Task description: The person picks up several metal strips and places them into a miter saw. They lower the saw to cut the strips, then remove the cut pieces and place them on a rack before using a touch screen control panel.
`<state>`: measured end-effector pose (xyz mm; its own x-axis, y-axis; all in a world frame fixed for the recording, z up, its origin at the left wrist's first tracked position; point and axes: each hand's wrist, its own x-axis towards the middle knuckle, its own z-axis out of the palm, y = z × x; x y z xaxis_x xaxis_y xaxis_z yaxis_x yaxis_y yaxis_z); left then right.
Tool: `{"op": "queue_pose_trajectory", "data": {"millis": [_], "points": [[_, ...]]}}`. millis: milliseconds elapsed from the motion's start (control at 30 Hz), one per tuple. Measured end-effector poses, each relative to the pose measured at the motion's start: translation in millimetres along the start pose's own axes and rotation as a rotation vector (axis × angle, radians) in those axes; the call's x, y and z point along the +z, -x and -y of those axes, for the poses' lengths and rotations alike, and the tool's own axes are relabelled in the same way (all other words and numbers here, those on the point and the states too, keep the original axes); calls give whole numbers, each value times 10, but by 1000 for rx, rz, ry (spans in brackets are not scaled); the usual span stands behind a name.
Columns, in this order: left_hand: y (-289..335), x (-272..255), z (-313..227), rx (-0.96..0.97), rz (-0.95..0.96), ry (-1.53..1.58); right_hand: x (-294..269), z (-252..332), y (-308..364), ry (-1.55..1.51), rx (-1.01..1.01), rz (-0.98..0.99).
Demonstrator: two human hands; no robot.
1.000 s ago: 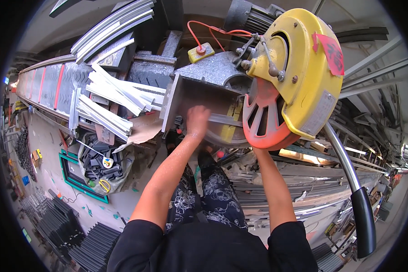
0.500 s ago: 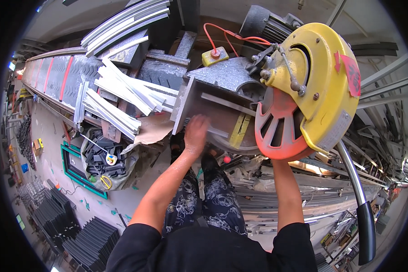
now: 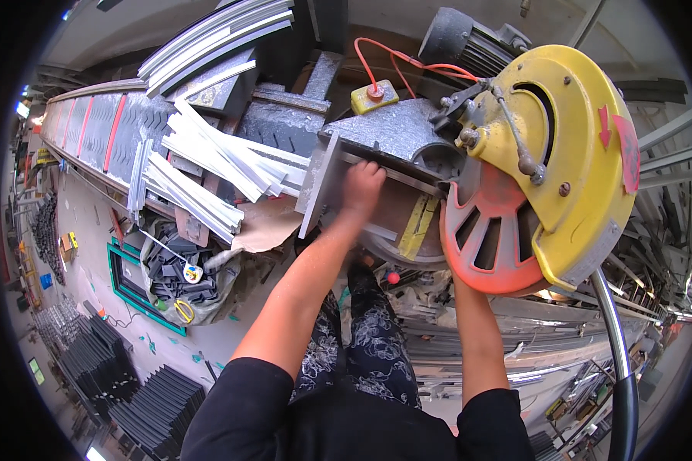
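Observation:
My left hand (image 3: 364,188), slightly blurred, reaches over the bed of a cut-off saw. Its fingers are curled over a thin metal strip (image 3: 407,179) lying along the saw's fence. A second short pale strip (image 3: 380,232) rests on the saw bed nearer me, beside yellow tape (image 3: 417,227). The saw has a yellow blade cover (image 3: 584,161) and a red slotted guard (image 3: 488,238). My right forearm (image 3: 477,330) runs up behind the red guard, which hides the right hand and its fingers.
Cut white profiles (image 3: 215,154) lie piled left of the saw, with longer strips (image 3: 215,42) behind. A yellow switch box (image 3: 374,96) on an orange cable sits by the motor (image 3: 469,42). The saw's black-gripped handle (image 3: 624,407) juts out at right. A scrap bag (image 3: 188,269) stands on the floor.
My left hand has moved away from me and slightly right, from the near part of the saw bed to the strip at the fence. The view has shifted a little.

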<state>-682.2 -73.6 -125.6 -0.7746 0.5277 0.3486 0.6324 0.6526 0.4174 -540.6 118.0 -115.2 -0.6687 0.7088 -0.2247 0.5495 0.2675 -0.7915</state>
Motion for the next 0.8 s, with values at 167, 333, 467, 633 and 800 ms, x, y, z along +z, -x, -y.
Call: {"op": "queue_pose_trajectory", "data": {"millis": [167,333,467,633,800], "points": [[-17,89,35,9,-49,-3,-610,178,319,-29,47,-65],[-47,93,48,-11,-14,-18,-2066,1224,734,23,-100,-417],[-61,109,43,-39,-2,-7,-3220,2857,1290,-517,-464,-120],[-86,135,57,-45,-25,-9,-2891,3868,1694,374,-757,360],[-110,123,34,-78,-9,-49,-2690,3907,1835,643,-702,418]]}}
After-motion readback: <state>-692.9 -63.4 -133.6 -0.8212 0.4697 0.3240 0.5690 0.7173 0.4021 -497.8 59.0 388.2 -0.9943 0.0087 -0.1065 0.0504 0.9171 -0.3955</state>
